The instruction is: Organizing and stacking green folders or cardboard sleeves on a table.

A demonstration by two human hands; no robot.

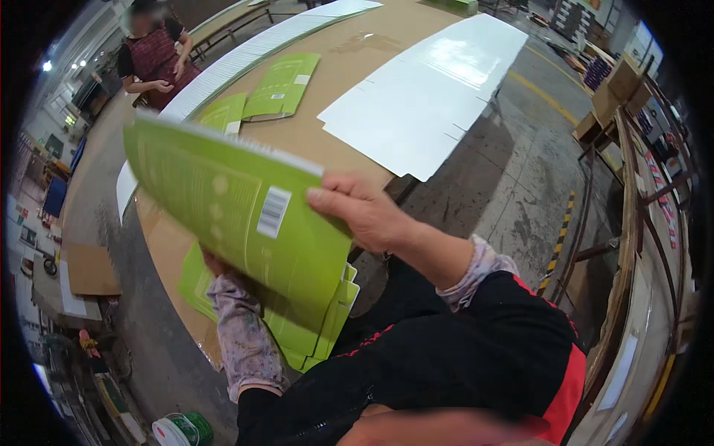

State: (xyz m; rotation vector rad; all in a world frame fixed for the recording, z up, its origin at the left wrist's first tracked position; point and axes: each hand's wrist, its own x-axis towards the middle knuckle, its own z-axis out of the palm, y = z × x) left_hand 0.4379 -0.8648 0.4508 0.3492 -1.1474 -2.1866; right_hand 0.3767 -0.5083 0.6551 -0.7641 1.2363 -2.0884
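A flat green printed cardboard carton (230, 186) with a white barcode label is tilted up in front of me, its left end smeared by motion. My right hand (364, 212) pinches its right edge, thumb on the printed face. Low on its left side, my left hand (214, 262) sits at or behind the carton, its fingers mostly hidden. Beneath it, more green cardboard pieces (316, 338) lie near my body at the table's edge. Two green folded cartons (282, 88) rest farther along the table.
Brown cardboard covers the table (349, 145). White flat sheets (424, 97) lie at its right, and a long fanned row of white-edged sheets (260, 56) runs along its far left. A co-worker (156, 59) stands beyond. A metal-framed rack (625, 245) stands right; a bucket (182, 430) sits lower left.
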